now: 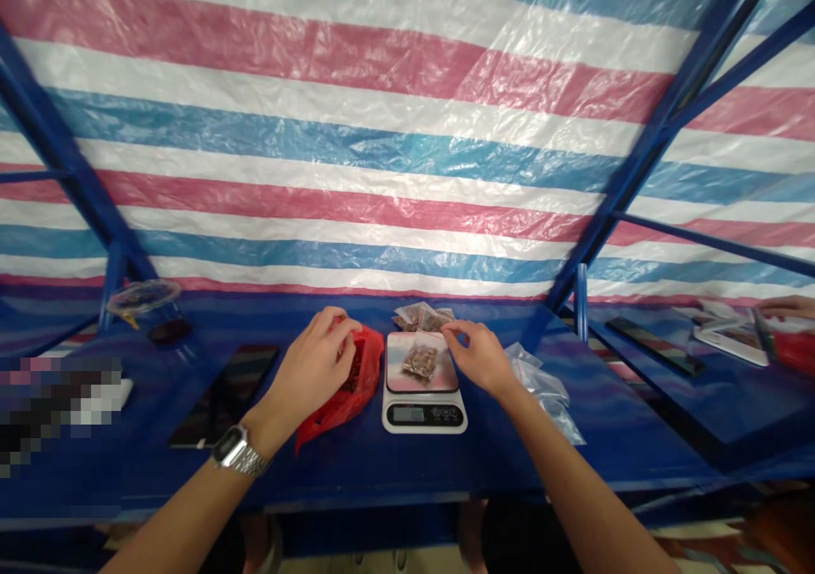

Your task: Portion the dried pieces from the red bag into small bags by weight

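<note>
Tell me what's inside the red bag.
The red bag holds small, dark reddish-brown bits, visible at its opening. The left hand covers part of that opening, so what lies beneath it, and deeper down, can't be seen.

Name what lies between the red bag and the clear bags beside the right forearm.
In the head view: the scale, with a filled bag on its platform, then the right hand.

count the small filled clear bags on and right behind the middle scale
3 visible: one filled bag lies on the scale; behind it, a left bag and a right bag overlap. More may be hidden there.
</note>
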Motion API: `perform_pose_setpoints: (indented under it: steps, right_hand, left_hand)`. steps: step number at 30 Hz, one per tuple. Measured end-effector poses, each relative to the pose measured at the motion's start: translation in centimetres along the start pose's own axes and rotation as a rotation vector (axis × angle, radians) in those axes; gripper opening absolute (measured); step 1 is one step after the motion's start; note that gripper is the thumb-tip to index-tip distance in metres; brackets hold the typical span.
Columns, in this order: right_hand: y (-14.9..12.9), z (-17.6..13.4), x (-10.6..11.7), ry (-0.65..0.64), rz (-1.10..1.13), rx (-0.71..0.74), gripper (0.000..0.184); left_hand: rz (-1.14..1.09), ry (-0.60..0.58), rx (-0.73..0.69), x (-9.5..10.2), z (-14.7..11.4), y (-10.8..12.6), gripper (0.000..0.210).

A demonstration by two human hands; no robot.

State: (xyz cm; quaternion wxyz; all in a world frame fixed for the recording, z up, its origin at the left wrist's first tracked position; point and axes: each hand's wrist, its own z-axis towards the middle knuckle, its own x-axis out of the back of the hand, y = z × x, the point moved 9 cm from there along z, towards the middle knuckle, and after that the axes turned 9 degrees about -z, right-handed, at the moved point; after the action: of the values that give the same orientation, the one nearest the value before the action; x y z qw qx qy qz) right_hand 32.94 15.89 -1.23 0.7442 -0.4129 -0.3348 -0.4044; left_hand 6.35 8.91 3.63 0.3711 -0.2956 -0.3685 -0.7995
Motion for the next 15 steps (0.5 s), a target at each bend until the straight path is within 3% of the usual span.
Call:
perform_pose_setpoints:
  steps: [6,15]
  right_hand:
    - [0.8,0.1,-0.7,0.015,0.074,-0.067,0.025]
    - [1.0,0.2,-2.4,-0.018,0.251,-0.114,0.03]
  left_hand:
    - [-0.065,0.091,0.009,2.1,-1.6,-0.4,0.024]
    - [-0.015,0.146,-0.005,2.8,-2.2,-2.2,0.024]
